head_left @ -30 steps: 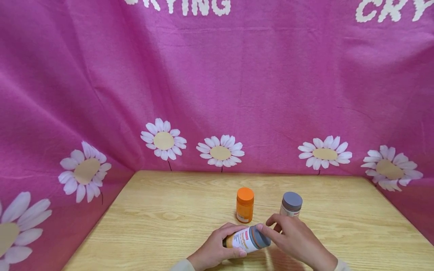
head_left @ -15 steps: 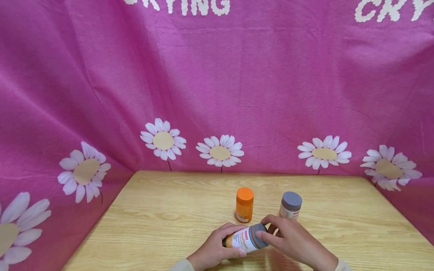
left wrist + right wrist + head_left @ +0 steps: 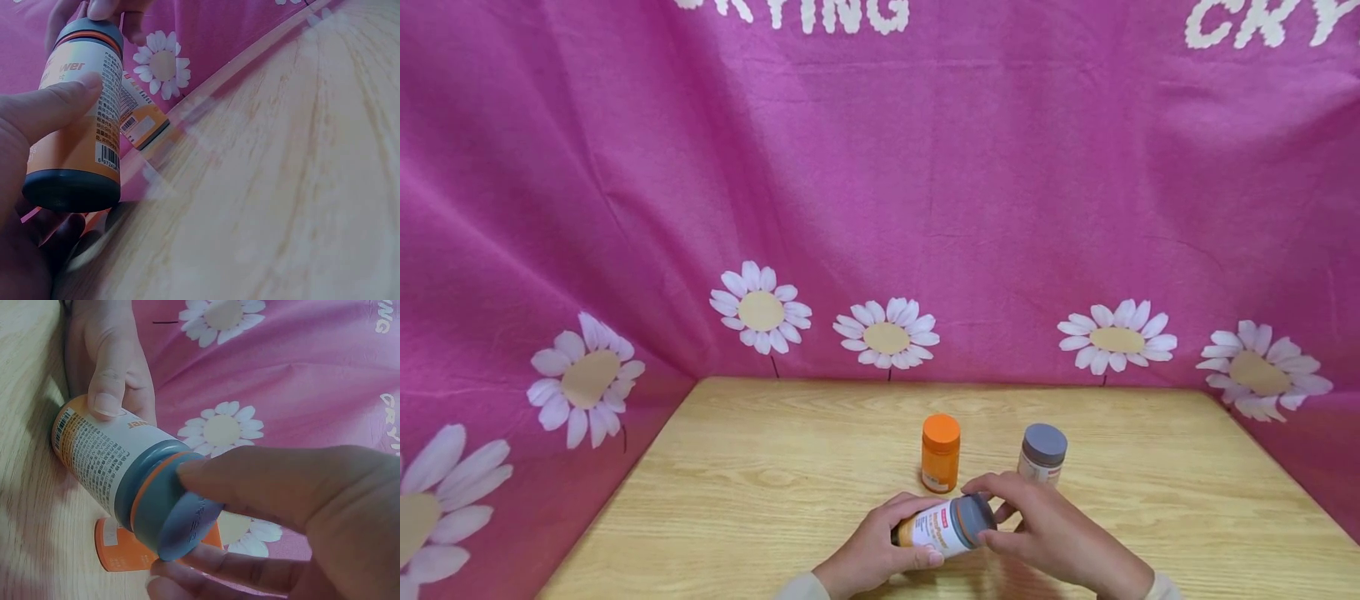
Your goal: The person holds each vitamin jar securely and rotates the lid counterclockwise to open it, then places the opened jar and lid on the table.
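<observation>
Held btl [image 3: 934,532]: wht/org label [image 3: 946,529], gry lid [image 3: 974,518], org ring [image 3: 94,35]. 2nd btl [image 3: 941,458]: org, incl. cap [image 3: 942,430]. 3rd btl [image 3: 1042,458]: gry top [image 3: 1044,443], wht wrap [image 3: 1039,473]. Surface [image 3: 760,467]: lt. tan woodgrain. Cloth [image 3: 1000,183]: magenta; wht daisies [image 3: 760,311], yel. ctrs [image 3: 887,338]; wht lettering [image 3: 850,14].

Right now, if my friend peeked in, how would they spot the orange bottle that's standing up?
Find the wooden table in front of the pink flowered cloth. Just past the tilted bottle in the left hand stands the orange bottle, left of the grey-lidded jar. Only this one is orange from body to lid; both neighbours are grey-topped.
</observation>
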The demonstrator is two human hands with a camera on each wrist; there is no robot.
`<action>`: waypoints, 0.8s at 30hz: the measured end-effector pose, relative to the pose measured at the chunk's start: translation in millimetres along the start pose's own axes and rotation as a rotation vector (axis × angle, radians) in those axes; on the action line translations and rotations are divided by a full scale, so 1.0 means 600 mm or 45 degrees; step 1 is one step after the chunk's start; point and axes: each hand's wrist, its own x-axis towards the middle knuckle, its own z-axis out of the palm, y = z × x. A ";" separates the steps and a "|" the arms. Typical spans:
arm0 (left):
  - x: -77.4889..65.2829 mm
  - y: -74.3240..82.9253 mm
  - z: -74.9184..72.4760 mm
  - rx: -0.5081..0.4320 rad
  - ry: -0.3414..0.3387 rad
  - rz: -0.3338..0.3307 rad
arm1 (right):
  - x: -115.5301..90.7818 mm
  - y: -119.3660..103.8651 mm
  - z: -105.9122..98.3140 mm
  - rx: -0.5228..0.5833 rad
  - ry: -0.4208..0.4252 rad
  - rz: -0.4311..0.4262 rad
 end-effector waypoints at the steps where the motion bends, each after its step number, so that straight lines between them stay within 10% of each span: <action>1: 0.000 0.000 0.000 0.005 0.000 0.002 | 0.000 0.001 0.000 0.000 -0.004 -0.015; 9: 0.000 0.036 -0.006 -0.029 -0.004 0.010 | 0.000 -0.001 -0.002 0.029 -0.032 0.035; 24: -0.004 0.051 -0.008 -0.067 -0.008 -0.028 | 0.012 -0.015 0.021 -0.325 0.264 0.482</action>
